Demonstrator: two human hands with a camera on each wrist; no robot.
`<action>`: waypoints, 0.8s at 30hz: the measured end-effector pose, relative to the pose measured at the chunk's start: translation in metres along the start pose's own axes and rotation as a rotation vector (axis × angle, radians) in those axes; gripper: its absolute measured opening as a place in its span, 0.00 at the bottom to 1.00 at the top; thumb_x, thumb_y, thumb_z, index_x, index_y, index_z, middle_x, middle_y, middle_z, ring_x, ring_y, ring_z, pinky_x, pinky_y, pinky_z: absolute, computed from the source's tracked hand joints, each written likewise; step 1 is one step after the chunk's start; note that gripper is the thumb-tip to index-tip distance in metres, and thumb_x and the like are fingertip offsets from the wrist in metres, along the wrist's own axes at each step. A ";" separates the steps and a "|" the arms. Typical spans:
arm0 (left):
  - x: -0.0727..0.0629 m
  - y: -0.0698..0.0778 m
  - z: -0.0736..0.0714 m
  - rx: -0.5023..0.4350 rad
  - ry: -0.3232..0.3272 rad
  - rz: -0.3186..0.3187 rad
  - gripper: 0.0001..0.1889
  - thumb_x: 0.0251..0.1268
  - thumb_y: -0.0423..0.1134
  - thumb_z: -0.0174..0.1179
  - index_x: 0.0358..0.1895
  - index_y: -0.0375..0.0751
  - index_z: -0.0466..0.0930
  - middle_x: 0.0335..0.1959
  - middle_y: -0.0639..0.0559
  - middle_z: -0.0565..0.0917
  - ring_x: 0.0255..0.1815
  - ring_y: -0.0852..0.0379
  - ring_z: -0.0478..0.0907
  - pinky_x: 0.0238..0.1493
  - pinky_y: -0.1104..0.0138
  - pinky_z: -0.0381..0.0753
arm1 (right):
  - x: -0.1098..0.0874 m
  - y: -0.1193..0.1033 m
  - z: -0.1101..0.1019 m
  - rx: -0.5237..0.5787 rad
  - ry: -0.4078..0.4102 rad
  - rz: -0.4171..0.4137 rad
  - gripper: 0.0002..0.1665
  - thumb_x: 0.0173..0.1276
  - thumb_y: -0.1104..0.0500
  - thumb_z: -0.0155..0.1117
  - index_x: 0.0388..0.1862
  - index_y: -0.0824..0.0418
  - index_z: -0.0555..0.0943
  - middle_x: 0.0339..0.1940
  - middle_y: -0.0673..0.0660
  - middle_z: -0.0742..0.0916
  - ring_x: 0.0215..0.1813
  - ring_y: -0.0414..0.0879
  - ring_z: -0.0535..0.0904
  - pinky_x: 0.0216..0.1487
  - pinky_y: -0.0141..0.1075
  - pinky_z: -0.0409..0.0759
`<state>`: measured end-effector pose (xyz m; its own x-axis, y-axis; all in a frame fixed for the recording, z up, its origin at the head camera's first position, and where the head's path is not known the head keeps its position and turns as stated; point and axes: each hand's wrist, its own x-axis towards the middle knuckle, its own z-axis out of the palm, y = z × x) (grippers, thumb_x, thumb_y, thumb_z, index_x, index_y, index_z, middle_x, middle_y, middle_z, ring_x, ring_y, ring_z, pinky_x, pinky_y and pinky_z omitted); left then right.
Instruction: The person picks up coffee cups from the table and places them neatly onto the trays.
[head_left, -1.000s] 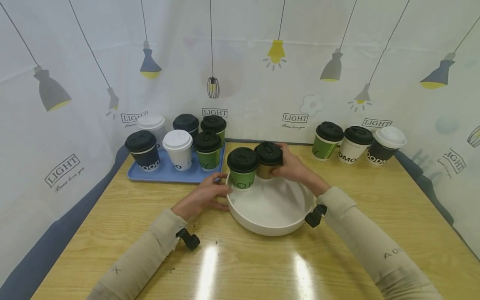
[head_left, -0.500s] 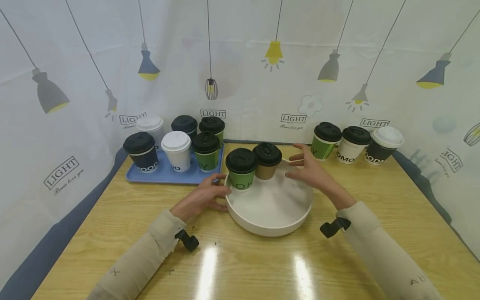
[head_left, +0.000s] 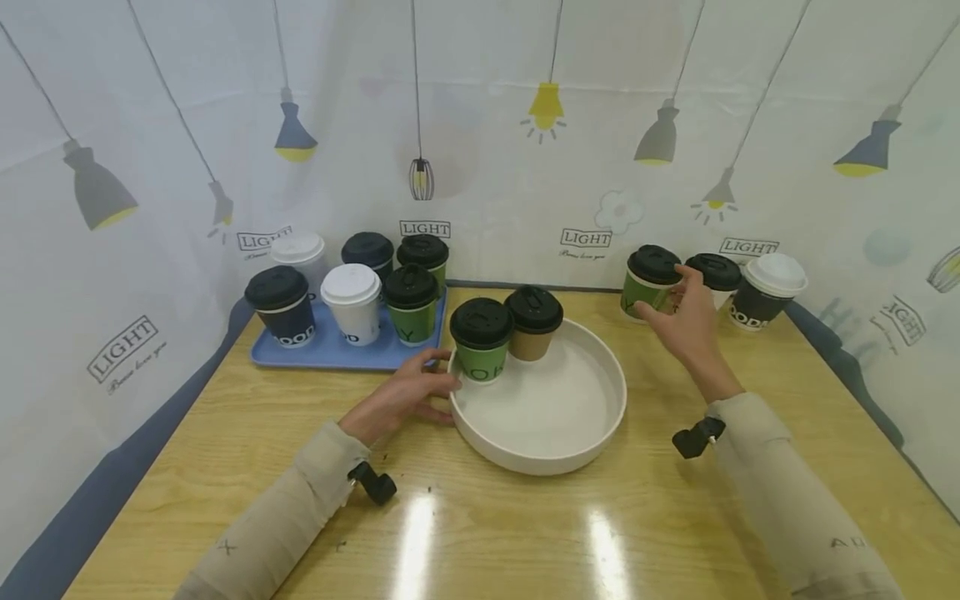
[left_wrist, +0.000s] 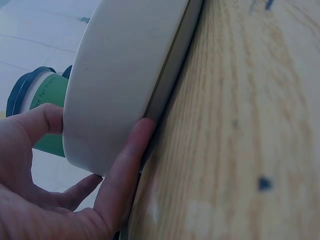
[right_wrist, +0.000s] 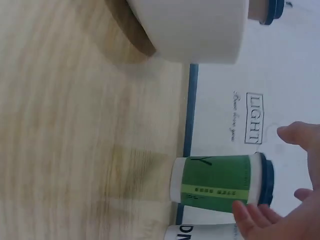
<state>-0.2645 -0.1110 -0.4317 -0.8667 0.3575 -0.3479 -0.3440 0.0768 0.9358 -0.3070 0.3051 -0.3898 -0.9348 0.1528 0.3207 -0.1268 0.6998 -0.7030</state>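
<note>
A round white tray (head_left: 555, 417) stands mid-table. My left hand (head_left: 405, 392) holds its left side; in the left wrist view one bent finger lies at the tray wall's (left_wrist: 115, 75) upper rim and another at its base edge. Inside, at the back left, a green paper cup (head_left: 482, 360) and a brown paper cup (head_left: 531, 343) stand upright, both black-lidded. My right hand (head_left: 688, 329) reaches to another green cup (head_left: 641, 293) at the back right. In the right wrist view its fingertips overlap that green cup (right_wrist: 215, 175) near the lid, while the thumb is spread apart from it.
Beside that cup stand a cream cup with a black lid (head_left: 714, 271) and a dark cup with a white lid (head_left: 765, 300). At the back left, a blue tray (head_left: 337, 354) bears several lidded cups. A printed curtain (head_left: 510, 183) hangs behind the table.
My right hand has let go of the brown cup, which stands in the round tray, and has moved right to the green cup at the back. My left hand has stayed at the tray.
</note>
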 end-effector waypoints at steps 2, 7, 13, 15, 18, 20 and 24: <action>-0.001 0.000 -0.001 -0.001 0.000 -0.002 0.40 0.67 0.34 0.62 0.80 0.42 0.54 0.69 0.31 0.71 0.55 0.42 0.82 0.48 0.50 0.92 | 0.007 0.003 0.001 -0.020 -0.011 0.059 0.56 0.71 0.46 0.68 0.85 0.60 0.47 0.69 0.78 0.69 0.68 0.72 0.69 0.64 0.67 0.73; -0.004 0.001 -0.001 -0.001 -0.002 -0.006 0.40 0.66 0.34 0.62 0.80 0.43 0.54 0.69 0.30 0.71 0.56 0.42 0.82 0.48 0.50 0.92 | 0.024 0.010 0.009 -0.058 -0.055 0.146 0.63 0.69 0.44 0.69 0.87 0.54 0.37 0.78 0.79 0.60 0.76 0.76 0.60 0.71 0.73 0.66; -0.003 0.001 -0.002 0.004 -0.019 -0.006 0.40 0.66 0.35 0.63 0.80 0.43 0.55 0.68 0.29 0.73 0.58 0.40 0.81 0.50 0.50 0.91 | 0.041 0.022 0.019 -0.081 -0.086 0.166 0.66 0.69 0.44 0.70 0.86 0.50 0.33 0.81 0.80 0.54 0.79 0.79 0.53 0.73 0.75 0.61; -0.002 0.000 -0.001 0.004 -0.023 -0.005 0.40 0.66 0.35 0.63 0.80 0.43 0.54 0.68 0.29 0.72 0.58 0.41 0.81 0.49 0.50 0.91 | 0.044 0.024 0.019 -0.092 -0.085 0.172 0.65 0.69 0.44 0.70 0.87 0.49 0.34 0.80 0.81 0.56 0.78 0.79 0.55 0.72 0.75 0.63; -0.001 0.000 -0.001 0.002 -0.023 -0.006 0.41 0.67 0.35 0.62 0.80 0.43 0.53 0.69 0.29 0.71 0.57 0.41 0.81 0.49 0.50 0.91 | 0.047 0.025 0.020 -0.111 -0.090 0.175 0.64 0.69 0.44 0.70 0.87 0.50 0.35 0.78 0.82 0.57 0.76 0.80 0.57 0.70 0.75 0.66; -0.001 0.000 -0.002 0.002 -0.023 -0.007 0.41 0.67 0.35 0.62 0.81 0.43 0.53 0.69 0.29 0.71 0.57 0.41 0.81 0.49 0.50 0.91 | 0.047 0.025 0.021 -0.122 -0.093 0.171 0.64 0.69 0.44 0.69 0.87 0.51 0.36 0.77 0.82 0.59 0.74 0.80 0.60 0.68 0.75 0.67; -0.002 0.000 -0.003 0.000 -0.014 -0.009 0.41 0.67 0.35 0.62 0.80 0.43 0.53 0.68 0.29 0.72 0.57 0.42 0.81 0.49 0.50 0.92 | 0.050 0.023 0.022 -0.140 -0.087 0.140 0.62 0.69 0.45 0.69 0.87 0.54 0.38 0.75 0.82 0.63 0.72 0.79 0.63 0.68 0.74 0.69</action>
<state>-0.2638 -0.1144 -0.4311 -0.8585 0.3700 -0.3551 -0.3513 0.0803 0.9328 -0.3639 0.3133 -0.4046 -0.9658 0.1988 0.1664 0.0477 0.7670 -0.6398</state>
